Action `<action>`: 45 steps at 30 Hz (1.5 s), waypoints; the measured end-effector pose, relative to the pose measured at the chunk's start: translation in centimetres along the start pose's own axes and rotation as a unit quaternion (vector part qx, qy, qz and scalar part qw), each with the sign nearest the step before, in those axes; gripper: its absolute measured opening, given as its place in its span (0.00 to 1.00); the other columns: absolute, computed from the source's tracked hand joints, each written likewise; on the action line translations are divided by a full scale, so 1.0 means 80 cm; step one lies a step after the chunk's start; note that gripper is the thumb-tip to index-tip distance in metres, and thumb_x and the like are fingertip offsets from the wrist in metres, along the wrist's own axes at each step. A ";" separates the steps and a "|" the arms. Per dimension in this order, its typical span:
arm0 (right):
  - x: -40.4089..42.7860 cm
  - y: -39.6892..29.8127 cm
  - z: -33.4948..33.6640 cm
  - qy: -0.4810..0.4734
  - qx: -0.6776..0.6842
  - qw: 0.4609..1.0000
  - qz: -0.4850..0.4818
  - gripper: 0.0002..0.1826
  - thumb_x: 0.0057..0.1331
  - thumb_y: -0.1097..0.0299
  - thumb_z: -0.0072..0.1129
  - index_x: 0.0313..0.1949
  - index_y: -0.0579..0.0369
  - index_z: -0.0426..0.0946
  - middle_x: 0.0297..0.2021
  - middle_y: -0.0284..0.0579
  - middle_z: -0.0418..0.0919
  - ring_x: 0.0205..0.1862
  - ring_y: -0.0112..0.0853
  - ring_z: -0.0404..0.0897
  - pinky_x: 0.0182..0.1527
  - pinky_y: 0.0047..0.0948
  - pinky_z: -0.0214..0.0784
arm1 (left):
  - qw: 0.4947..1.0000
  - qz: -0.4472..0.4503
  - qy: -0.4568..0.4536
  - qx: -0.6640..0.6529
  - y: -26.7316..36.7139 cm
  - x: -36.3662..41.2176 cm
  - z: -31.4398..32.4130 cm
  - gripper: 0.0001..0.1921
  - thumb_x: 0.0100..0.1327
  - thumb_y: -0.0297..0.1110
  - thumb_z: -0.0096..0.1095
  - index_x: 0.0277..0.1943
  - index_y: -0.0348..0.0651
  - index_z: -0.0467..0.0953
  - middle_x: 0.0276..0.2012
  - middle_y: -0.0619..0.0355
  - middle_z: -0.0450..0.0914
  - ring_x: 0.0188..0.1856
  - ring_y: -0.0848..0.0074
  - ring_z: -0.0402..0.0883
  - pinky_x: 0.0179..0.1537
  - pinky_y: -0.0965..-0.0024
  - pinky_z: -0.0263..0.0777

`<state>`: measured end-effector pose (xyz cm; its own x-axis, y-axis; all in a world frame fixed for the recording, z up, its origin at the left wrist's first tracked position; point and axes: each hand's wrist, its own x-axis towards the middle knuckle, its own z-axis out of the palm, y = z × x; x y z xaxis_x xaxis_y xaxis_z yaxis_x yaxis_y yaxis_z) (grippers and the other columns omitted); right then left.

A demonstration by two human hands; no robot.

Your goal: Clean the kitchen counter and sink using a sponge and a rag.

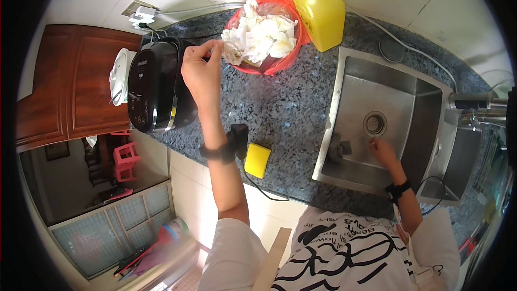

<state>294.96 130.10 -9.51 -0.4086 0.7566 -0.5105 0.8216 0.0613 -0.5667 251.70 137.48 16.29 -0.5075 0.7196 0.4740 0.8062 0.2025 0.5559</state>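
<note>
My left hand (203,62) is raised between a black rice cooker (151,85) and a bin lined with a red plastic bag (297,58). Its thumb and index finger come together at the left edge of the crumpled white tissues (264,34) heaped in the bag. Whether anything small is pinched there cannot be made out. My right hand (383,151) is lowered into the stainless steel sink (394,89), fingers curled just below the drain strainer (375,123). A dark grey cloth (338,147) lies in the sink to its left.
A yellow pump bottle (323,16) stands beside the red bag. On the granite countertop (282,109) a yellow sponge (257,161) lies near the front edge, close to my left forearm. A faucet (476,100) is at the sink's right. White plugs (143,15) and cables run along the wall.
</note>
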 end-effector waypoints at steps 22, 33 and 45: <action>-0.007 0.001 -0.002 0.031 0.026 0.999 -0.007 0.09 0.57 0.70 0.50 0.36 0.62 0.73 0.27 0.55 0.75 0.29 0.48 0.74 0.32 0.41 0.65 | 0.986 -0.081 -0.076 0.126 -0.057 -0.075 0.081 0.07 0.53 0.37 0.59 0.32 0.46 0.79 0.30 0.55 0.79 0.35 0.60 0.77 0.35 0.63 0.70; -0.001 0.023 0.003 -0.002 0.039 0.999 0.005 0.10 0.59 0.67 0.49 0.36 0.60 0.73 0.24 0.53 0.76 0.28 0.46 0.76 0.31 0.38 0.66 | 0.988 0.022 -0.007 0.156 -0.063 -0.047 0.060 0.08 0.53 0.33 0.53 0.32 0.44 0.79 0.31 0.54 0.80 0.35 0.61 0.75 0.37 0.63 0.70; 0.063 0.115 0.061 0.024 -0.100 0.995 0.021 0.18 0.56 0.72 0.45 0.47 0.62 0.69 0.36 0.57 0.76 0.39 0.49 0.75 0.40 0.42 0.68 | 0.978 0.163 -0.044 0.124 -0.068 -0.086 0.074 0.10 0.58 0.32 0.56 0.41 0.38 0.76 0.47 0.47 0.73 0.47 0.57 0.71 0.48 0.63 0.62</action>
<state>298.48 131.32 -20.44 -0.3576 0.7908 -0.4968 0.9016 0.1538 -0.4042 252.63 135.33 5.96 -0.1912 0.8245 0.5326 0.9754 0.0990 0.1968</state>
